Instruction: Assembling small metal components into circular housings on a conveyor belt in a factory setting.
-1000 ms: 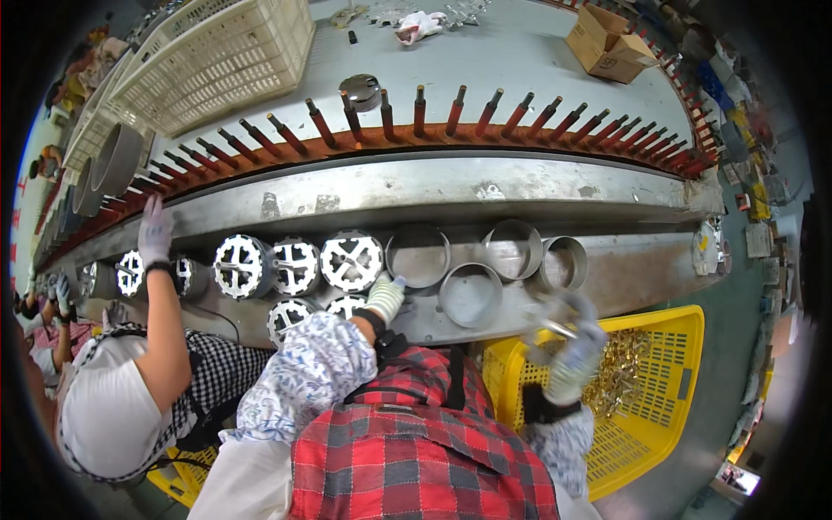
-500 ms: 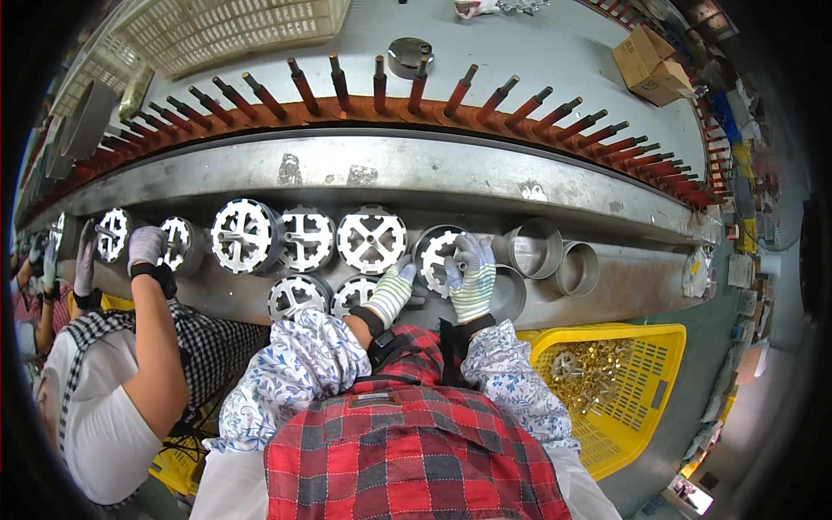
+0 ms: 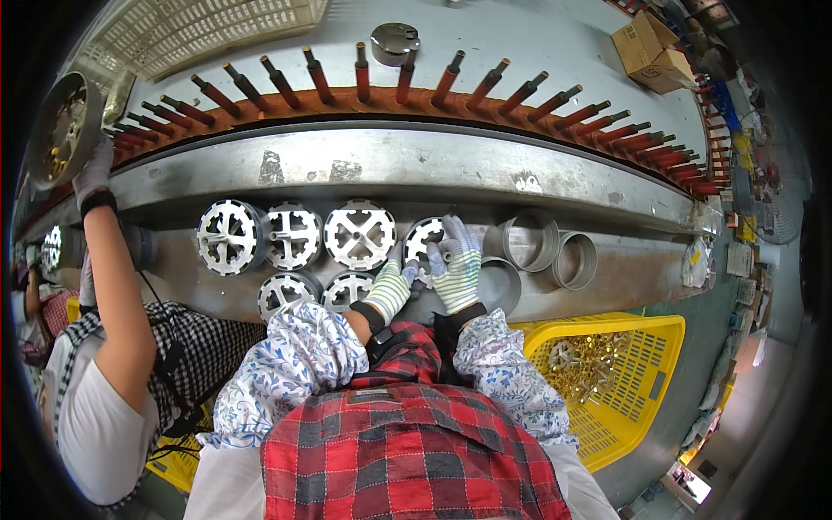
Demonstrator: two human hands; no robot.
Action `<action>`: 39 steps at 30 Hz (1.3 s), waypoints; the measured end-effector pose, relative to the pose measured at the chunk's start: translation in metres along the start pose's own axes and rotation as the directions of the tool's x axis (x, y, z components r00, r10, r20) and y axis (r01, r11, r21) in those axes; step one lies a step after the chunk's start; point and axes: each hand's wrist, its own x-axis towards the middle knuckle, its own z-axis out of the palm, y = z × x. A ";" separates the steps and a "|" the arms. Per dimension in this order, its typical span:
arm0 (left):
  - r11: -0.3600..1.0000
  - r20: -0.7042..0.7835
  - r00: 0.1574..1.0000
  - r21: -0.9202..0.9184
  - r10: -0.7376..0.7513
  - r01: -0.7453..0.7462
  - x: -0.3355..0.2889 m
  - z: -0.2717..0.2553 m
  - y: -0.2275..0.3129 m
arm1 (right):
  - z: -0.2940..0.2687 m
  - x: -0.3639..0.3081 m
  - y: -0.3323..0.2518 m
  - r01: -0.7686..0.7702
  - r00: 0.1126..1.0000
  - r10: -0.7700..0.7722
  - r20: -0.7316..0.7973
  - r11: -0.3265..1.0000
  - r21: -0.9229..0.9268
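Note:
A round metal ring holding a white toothed disc [image 3: 422,244] stands on the bench in front of me. My left hand [image 3: 388,291], in a striped glove, is closed against the ring's near-left side, with thumb and fingers at its rim. My right hand [image 3: 458,270], also gloved, reaches over the disc's right side. Its fingers are bent round a small grey cylindrical part [image 3: 446,256], mostly hidden by the glove. Left of my hands sit several similar rings with toothed, spoked discs, among them a cross-spoked disc [image 3: 360,235].
Bare metal rings [image 3: 575,261] stand to the right, beside a yellow basket [image 3: 663,381] of small brass-coloured parts. Red upright pegs [image 3: 361,74] line the bench's far side. At left, a co-worker's raised arm [image 3: 121,299] holds a large ring [image 3: 89,130].
My right hand has lowered the small part toward the disc and turned its fingers over it. The co-worker has lifted a ring toward the pegs. The whole view has shifted slightly.

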 end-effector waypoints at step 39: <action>0.873 0.238 0.872 0.138 0.428 -0.467 -0.147 0.014 0.172 | -0.131 0.022 -0.059 -0.524 0.769 0.547 0.330 0.244 0.816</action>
